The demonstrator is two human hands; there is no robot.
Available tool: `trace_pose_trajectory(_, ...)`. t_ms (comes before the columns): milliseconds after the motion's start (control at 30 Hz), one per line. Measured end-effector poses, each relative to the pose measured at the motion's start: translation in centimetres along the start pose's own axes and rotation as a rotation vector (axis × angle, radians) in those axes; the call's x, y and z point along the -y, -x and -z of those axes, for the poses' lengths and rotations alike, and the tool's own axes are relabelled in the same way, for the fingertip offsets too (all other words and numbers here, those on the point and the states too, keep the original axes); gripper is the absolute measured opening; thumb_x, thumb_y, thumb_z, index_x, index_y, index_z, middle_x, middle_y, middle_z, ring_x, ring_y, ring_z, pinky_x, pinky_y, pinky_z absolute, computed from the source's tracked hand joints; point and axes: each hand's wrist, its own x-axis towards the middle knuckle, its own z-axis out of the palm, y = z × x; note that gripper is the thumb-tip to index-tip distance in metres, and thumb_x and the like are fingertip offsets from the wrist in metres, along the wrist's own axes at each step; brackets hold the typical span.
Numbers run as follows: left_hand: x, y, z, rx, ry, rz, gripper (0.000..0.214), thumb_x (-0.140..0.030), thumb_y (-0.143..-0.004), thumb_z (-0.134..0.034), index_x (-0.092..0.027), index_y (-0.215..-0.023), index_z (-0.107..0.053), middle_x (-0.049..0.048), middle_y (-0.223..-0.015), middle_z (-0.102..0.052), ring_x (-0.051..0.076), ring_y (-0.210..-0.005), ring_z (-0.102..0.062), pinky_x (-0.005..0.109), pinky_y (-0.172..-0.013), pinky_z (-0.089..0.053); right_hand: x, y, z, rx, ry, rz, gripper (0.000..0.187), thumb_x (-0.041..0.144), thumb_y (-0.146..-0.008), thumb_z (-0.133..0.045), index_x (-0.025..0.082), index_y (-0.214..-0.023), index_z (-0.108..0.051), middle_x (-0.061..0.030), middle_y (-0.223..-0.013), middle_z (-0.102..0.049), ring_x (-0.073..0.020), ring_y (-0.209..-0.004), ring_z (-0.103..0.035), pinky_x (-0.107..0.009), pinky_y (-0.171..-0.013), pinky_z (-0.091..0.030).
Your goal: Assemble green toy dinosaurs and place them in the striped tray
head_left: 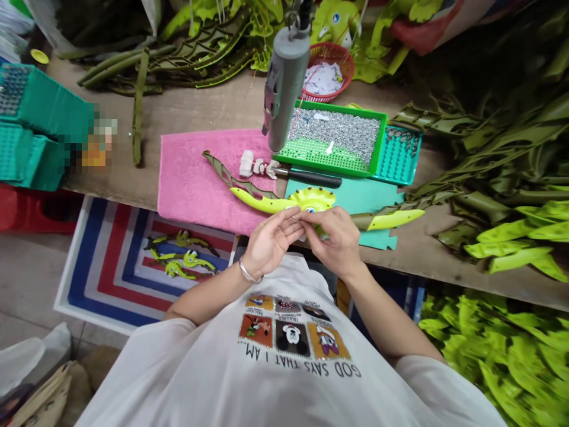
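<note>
My left hand (272, 240) is palm up with its fingers stretched out. My right hand (334, 238) pinches thumb and forefinger together at the left fingertips, on a tiny shiny piece that looks like a screw (294, 218). Just beyond both hands lies a lime-green plastic toy part (313, 197) with a scalloped crest and an eye, partly hidden by the fingers. Curved lime and olive arms (255, 201) reach out from it to both sides, across a pink towel (191, 178) and a teal mat (377, 239).
A grey electric screwdriver (284, 83) hangs over the table. Behind it are a green tray of screws (338, 133), a teal tray (400, 154) and a red basket (342, 65). A black-handled tool (311, 177) lies nearby. Olive parts (480, 172) pile up right; teal bins (53, 107) stand left.
</note>
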Motion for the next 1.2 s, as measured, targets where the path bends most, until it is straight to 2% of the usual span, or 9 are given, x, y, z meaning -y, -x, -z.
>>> trace_pose_trajectory(133, 0.1, 0.6, 0.9, 0.022, 0.017, -0.034, 0.026, -0.022, -0.096, -0.051, -0.012, -0.104, -0.074, 0.0131, -0.112, -0.077, 0.023, -0.114, -0.07, 0.042, -0.113, -0.045, -0.3, 0.4, -0.5, 0.014, -0.059, -0.062, 0.019, 0.011, -0.087, -0.064, 0.023, -0.101, -0.058, -0.0021, -0.086, -0.072, -0.0177, -0.078, -0.065, -0.033, -0.069, -0.053)
trace_pose_trajectory(233, 0.0, 0.9, 1.5, 0.012, 0.033, -0.084, 0.028, -0.021, -0.097, -0.049, -0.011, -0.105, -0.074, 0.0142, -0.115, -0.076, 0.024, -0.115, -0.07, 0.042, -0.114, -0.044, -1.0, 0.3, -1.3, -0.018, 0.042, -0.095, 0.014, 0.016, -0.089, -0.064, 0.023, -0.098, -0.056, -0.0029, -0.085, -0.071, -0.0186, -0.077, -0.066, -0.034, -0.069, -0.051)
trace_pose_trajectory(400, -0.4, 0.9, 1.8, -0.047, 0.049, -0.108, 0.029, -0.019, -0.098, -0.046, -0.008, -0.106, -0.072, 0.0159, -0.115, -0.076, 0.025, -0.119, -0.069, 0.043, -0.116, -0.042, -2.0, -0.4, -3.0, -0.021, 0.198, 0.025, 0.01, 0.017, -0.09, -0.062, 0.023, -0.094, -0.055, -0.0021, -0.079, -0.071, -0.0192, -0.075, -0.063, -0.036, -0.07, -0.043)
trace_pose_trajectory(533, -0.6, 0.8, 1.6, -0.067, 0.078, -0.094, 0.029, -0.019, -0.098, -0.046, -0.008, -0.106, -0.071, 0.0173, -0.115, -0.075, 0.026, -0.124, -0.065, 0.043, -0.117, -0.04, -2.1, -0.6, -3.1, 0.023, 0.252, 0.056, 0.008, 0.017, -0.091, -0.06, 0.023, -0.091, -0.056, -0.0016, -0.077, -0.07, -0.0192, -0.076, -0.062, -0.036, -0.072, -0.041)
trace_pose_trajectory(733, -0.6, 0.8, 1.1, -0.117, 0.131, -0.055, 0.034, -0.025, -0.1, -0.044, -0.008, -0.112, -0.071, 0.0168, -0.115, -0.075, 0.024, -0.125, -0.065, 0.041, -0.115, -0.042, 0.2, -1.1, -2.1, -0.01, 0.093, 0.036, 0.019, 0.017, -0.087, -0.068, 0.023, -0.102, -0.057, -0.0009, -0.085, -0.074, -0.018, -0.078, -0.064, -0.034, -0.074, -0.044)
trace_pose_trajectory(833, -0.5, 1.0, 0.7, -0.149, 0.142, -0.069, 0.037, -0.028, -0.102, -0.042, -0.009, -0.109, -0.073, 0.0154, -0.116, -0.075, 0.023, -0.125, -0.064, 0.038, -0.113, -0.044, 1.6, -1.3, -2.4, 0.003, 0.01, -0.016, 0.021, 0.017, -0.086, -0.068, 0.023, -0.102, -0.057, -0.0006, -0.085, -0.074, -0.0182, -0.077, -0.064, -0.034, -0.073, -0.044)
trace_pose_trajectory(967, -0.3, 1.6, 0.9, -0.142, 0.146, -0.103, 0.035, -0.028, -0.102, -0.044, -0.012, -0.101, -0.075, 0.0128, -0.117, -0.075, 0.023, -0.13, -0.061, 0.037, -0.114, -0.043, 2.6, -1.3, -3.3, -0.002, 0.029, -0.041, 0.017, 0.015, -0.086, -0.066, 0.024, -0.098, -0.058, -0.001, -0.08, -0.072, -0.0193, -0.074, -0.064, -0.036, -0.07, -0.043)
trace_pose_trajectory(1100, -0.2, 2.0, 1.6, -0.084, 0.119, -0.171, 0.028, -0.031, -0.099, -0.054, -0.015, -0.105, -0.076, 0.0109, -0.119, -0.075, 0.024, -0.136, -0.055, 0.038, -0.116, -0.041, 3.1, -1.7, -3.6, 0.076, -0.003, -0.055, 0.017, 0.014, -0.087, -0.062, 0.023, -0.101, -0.059, -0.0024, -0.085, -0.073, -0.0193, -0.076, -0.065, -0.036, -0.072, -0.045)
trace_pose_trajectory(1200, -0.1, 2.0, 2.0, -0.065, 0.102, -0.201, 0.025, -0.032, -0.098, -0.057, -0.016, -0.103, -0.076, 0.0097, -0.117, -0.075, 0.024, -0.136, -0.056, 0.037, -0.116, -0.041, 3.3, -2.3, -3.5, 0.158, 0.008, 0.001, 0.014, 0.013, -0.089, -0.058, 0.023, -0.099, -0.058, -0.0023, -0.083, -0.072, -0.0186, -0.074, -0.065, -0.035, -0.07, -0.046)
